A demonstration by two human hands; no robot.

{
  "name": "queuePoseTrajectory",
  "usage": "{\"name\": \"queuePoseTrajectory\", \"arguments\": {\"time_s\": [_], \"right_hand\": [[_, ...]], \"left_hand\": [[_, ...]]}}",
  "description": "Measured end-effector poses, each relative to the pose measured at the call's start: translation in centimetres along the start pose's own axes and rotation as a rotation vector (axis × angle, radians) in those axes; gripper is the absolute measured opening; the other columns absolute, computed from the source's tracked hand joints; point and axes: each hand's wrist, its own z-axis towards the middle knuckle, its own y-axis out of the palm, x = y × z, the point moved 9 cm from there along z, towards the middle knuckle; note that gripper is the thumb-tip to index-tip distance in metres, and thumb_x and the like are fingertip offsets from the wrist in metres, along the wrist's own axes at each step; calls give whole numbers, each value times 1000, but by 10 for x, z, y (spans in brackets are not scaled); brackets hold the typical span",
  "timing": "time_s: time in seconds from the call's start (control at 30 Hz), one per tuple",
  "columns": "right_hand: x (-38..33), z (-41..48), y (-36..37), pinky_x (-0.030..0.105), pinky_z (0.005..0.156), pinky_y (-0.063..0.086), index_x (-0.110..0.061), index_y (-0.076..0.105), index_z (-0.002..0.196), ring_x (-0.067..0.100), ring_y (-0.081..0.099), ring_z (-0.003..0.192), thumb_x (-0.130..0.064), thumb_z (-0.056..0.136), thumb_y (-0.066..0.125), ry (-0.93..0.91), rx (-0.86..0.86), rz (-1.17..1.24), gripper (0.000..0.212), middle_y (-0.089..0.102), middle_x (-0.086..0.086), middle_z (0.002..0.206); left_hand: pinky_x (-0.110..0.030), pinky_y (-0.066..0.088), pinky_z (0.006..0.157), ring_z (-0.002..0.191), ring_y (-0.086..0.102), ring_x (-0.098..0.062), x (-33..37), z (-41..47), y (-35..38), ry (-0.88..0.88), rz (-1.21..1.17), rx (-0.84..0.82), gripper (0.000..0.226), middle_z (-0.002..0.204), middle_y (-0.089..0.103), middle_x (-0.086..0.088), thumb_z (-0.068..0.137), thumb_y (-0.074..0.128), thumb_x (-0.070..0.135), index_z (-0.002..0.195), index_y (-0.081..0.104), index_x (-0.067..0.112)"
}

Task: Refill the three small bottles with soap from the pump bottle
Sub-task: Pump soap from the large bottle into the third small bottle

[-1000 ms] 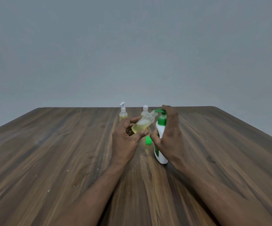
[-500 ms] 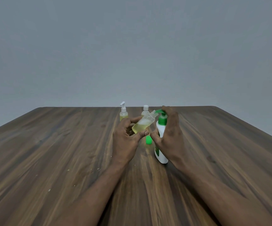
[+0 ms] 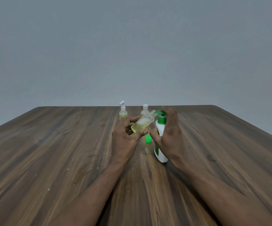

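Note:
My left hand (image 3: 124, 137) grips a small clear bottle (image 3: 142, 123) partly filled with yellow soap, tilted so its uncapped neck meets the green spout of the pump bottle (image 3: 160, 137). That white pump bottle stands on the table, and my right hand (image 3: 169, 132) curls round it with fingers over the green pump head. A loose green cap (image 3: 148, 139) lies on the table between my hands. Behind stand a small pump-top bottle (image 3: 123, 111) and a small white-capped bottle (image 3: 144, 109), both with yellow soap.
The dark wooden table (image 3: 50, 152) stretches wide on both sides, its far edge just behind the small bottles. A few pale crumbs dot the wood on the near left. A plain grey wall fills the background.
Almost nothing has moved. Both hands keep the same grip, with the small bottle's neck staying at the pump spout.

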Motion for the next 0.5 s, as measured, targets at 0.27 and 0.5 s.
{"name": "queuePoseTrajectory", "arguments": {"time_s": [0.27, 0.5], "right_hand": [[-2, 1, 1, -1, 82, 36, -19, 32, 140, 4, 48, 113, -12, 77, 79, -11, -27, -18, 78, 42, 1, 136], [-4, 2, 0, -2, 82, 34, -18, 35, 140, -17, 40, 111, -12, 79, 78, -13, -18, -31, 74, 43, 0, 135]], "left_hand": [[-44, 60, 86, 102, 71, -20, 6, 0, -1, 36, -6, 8, 46, 112, 73, 2, 75, 87, 5, 113, 72, 27], [-46, 59, 88, 103, 71, -20, 10, 1, -5, 45, -39, 31, 49, 113, 73, 2, 76, 85, 5, 110, 69, 37]]}}
